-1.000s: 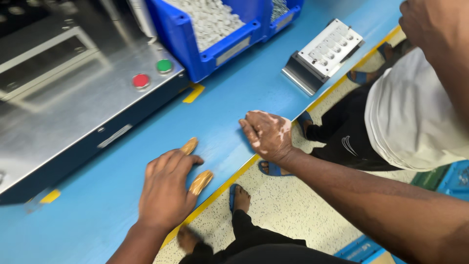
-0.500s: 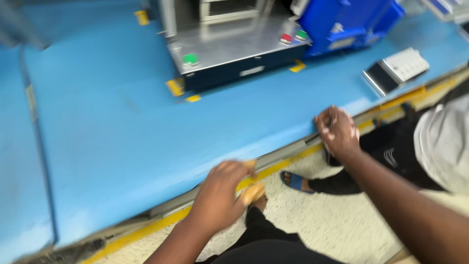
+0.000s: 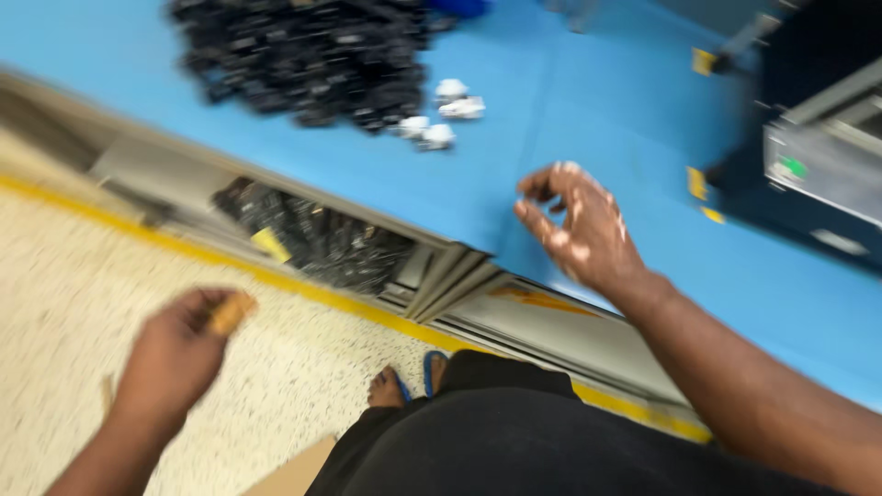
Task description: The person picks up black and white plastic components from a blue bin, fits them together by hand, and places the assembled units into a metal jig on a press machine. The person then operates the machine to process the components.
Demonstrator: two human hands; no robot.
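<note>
My left hand (image 3: 175, 354) hangs low over the speckled floor (image 3: 83, 276), off the bench. Fingers curled together; tan finger covers (image 3: 230, 312) show on the tips. Whether anything sits inside the curl I cannot tell, as the view is blurred.

A yellow line (image 3: 110, 220) runs along the floor beside the bench edge. Just past it, under the blue table (image 3: 551, 101), is an open gap holding dark parts (image 3: 312, 239).

Up on the table, far side, lies a big heap of black parts (image 3: 303, 55). A few small white pieces (image 3: 441, 110) lie just beside its right edge.

My right hand (image 3: 579, 225) hovers above the blue surface near the bench edge, well apart from the heap. Fingers spread and bent, thumb near forefinger, gripping nothing I can make out.

Far right: a dark machine (image 3: 808, 156) with a green button (image 3: 792, 168) stands on the table.

Below, my foot in a blue sandal (image 3: 404, 386).
</note>
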